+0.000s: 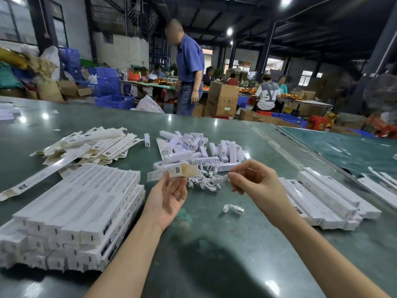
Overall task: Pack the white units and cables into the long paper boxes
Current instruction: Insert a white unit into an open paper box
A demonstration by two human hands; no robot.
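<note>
1. Landmark is the loose cable pile (204, 180) mid-table. Far left of it: a heap of flat unfolded paper boxes (90, 147), and nearer me a neat stack of packed long boxes (75, 211) that runs right to the table (214, 244) front edge
2. Just left of the pile, my left hand (169, 198) pinches the end of one open long paper box (174, 172), open mouth toward the pile
3. Behind the pile: the heap of white units (202, 149)
4. Just right of it, my right hand (253, 179) has fingertips pinched on a small coiled cable (224, 178), so I'd say this is the cable-loading step; next move needs it lined up with that narrow mouth
5. In front of the pile sits one stray cable (234, 208), with bare table around it
6. Far right: more filled boxes (322, 198), beside a seam in the table
</note>
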